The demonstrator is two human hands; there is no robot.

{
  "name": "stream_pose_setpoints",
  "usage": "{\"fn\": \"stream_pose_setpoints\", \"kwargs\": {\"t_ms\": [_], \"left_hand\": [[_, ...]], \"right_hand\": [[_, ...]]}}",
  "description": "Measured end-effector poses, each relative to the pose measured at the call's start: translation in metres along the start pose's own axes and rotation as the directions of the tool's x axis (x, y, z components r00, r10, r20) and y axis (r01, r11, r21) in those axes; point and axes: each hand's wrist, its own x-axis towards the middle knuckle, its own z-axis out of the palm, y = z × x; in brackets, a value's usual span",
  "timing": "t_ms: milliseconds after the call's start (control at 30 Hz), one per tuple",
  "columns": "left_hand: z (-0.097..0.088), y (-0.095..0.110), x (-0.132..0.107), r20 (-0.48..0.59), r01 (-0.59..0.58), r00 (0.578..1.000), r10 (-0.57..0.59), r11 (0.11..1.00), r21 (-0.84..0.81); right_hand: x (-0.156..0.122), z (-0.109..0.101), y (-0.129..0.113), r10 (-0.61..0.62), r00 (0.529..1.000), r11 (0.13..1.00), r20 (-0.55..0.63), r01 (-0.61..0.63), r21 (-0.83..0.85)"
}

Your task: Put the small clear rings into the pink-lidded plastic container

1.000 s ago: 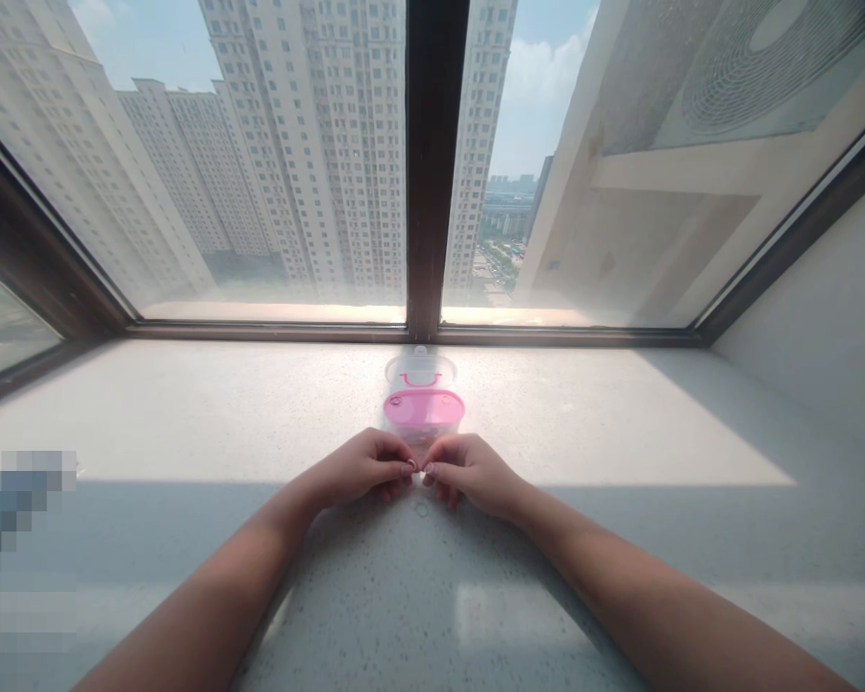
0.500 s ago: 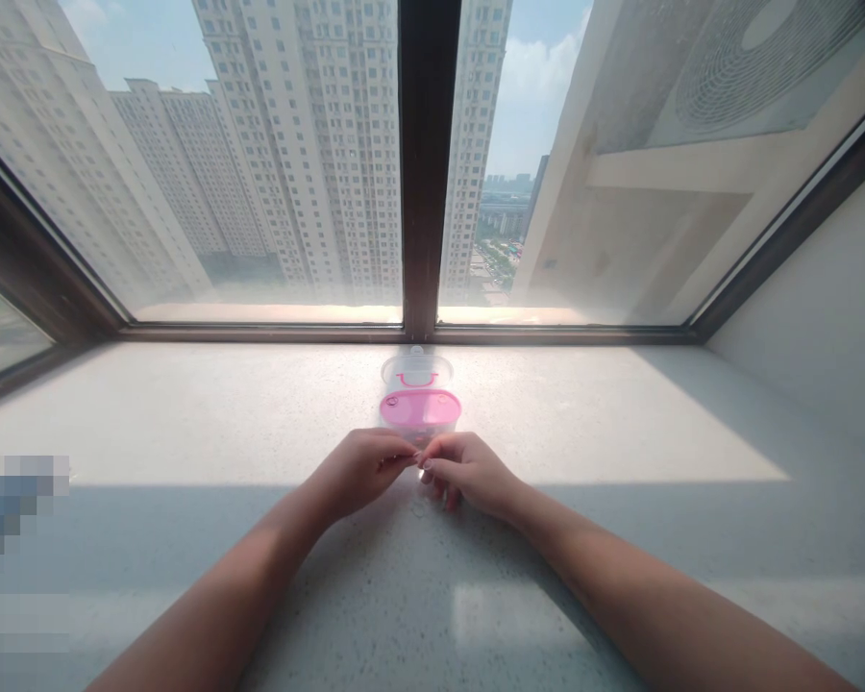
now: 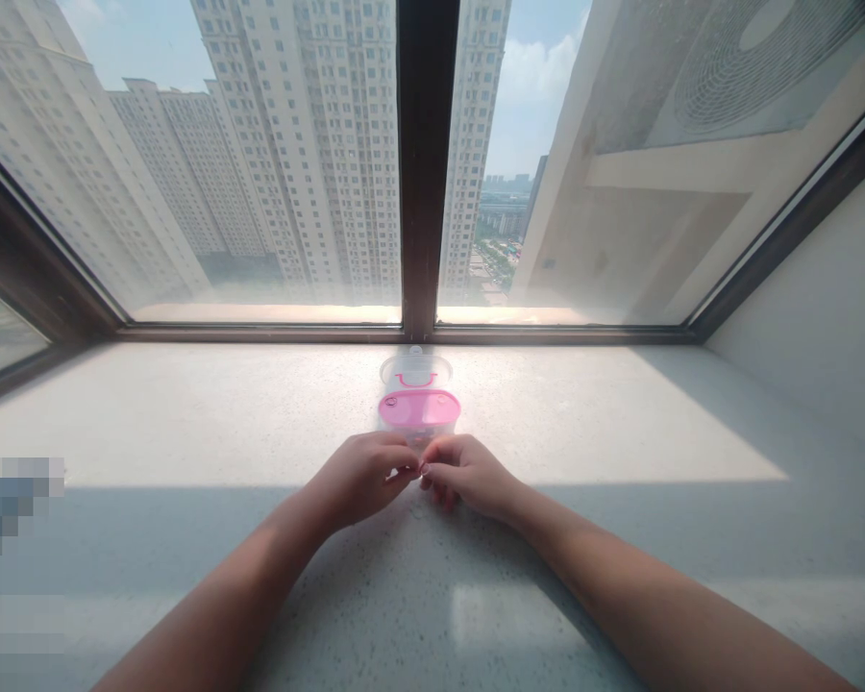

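Over the pale speckled sill, my left hand (image 3: 364, 478) and my right hand (image 3: 468, 471) meet at their fingertips. Both are closed in a pinch around something tiny, too small to name. A faint thin line, perhaps a thread, shows on the sill just below the fingers. Right behind the hands sits a clear oval box with a pink piece (image 3: 419, 408) across its top; small bits show dimly through its front wall, partly hidden by my fingers. Beyond it lies a clear lid (image 3: 416, 370) with a pink curved handle.
The speckled windowsill (image 3: 187, 413) runs back to a dark window frame (image 3: 425, 173) with tall buildings outside. A white wall (image 3: 822, 288) rises at the right. A blurred-out patch (image 3: 14, 505) covers something at the left edge. Sunlight falls across the sill's far half.
My left fingertips have shifted slightly right and down, closer against the right fingertips. The right hand has barely moved, and the box stays where it was.
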Motion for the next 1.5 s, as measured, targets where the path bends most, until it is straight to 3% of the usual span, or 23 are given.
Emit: {"fn": "stream_pose_setpoints", "kwargs": {"t_ms": [400, 733, 900, 1000, 1233, 1500], "left_hand": [[0.004, 0.003, -0.002, -0.045, -0.019, 0.999, 0.017, 0.998, -0.058], [0.001, 0.004, 0.0, -0.089, 0.051, 0.995, -0.053, 0.999, -0.019], [-0.009, -0.006, -0.001, -0.299, 0.229, 0.935, -0.189, 0.968, 0.103], [-0.011, -0.011, -0.001, -0.37, 0.309, 0.894, -0.253, 0.946, 0.1], [-0.005, -0.01, 0.003, -0.366, 0.419, 0.83, -0.421, 0.904, -0.09], [-0.001, -0.009, 0.006, -0.349, 0.439, 0.811, -0.469, 0.883, -0.165]], "right_hand": [[-0.001, 0.0, -0.001, -0.023, 0.999, 0.999, 0.038, 0.024, -0.023], [0.0, 0.0, -0.003, -0.024, 0.999, 1.0, 0.049, 0.024, -0.01], [-0.001, 0.001, -0.004, 0.009, 0.999, 0.998, 0.047, -0.006, -0.058], [-0.001, 0.002, -0.004, 0.014, 0.999, 0.997, 0.048, -0.011, -0.074], [-0.001, 0.003, -0.004, 0.017, 0.999, 0.993, 0.047, -0.011, -0.116], [-0.001, 0.003, -0.004, 0.01, 0.998, 0.989, 0.055, -0.001, -0.151]]}}
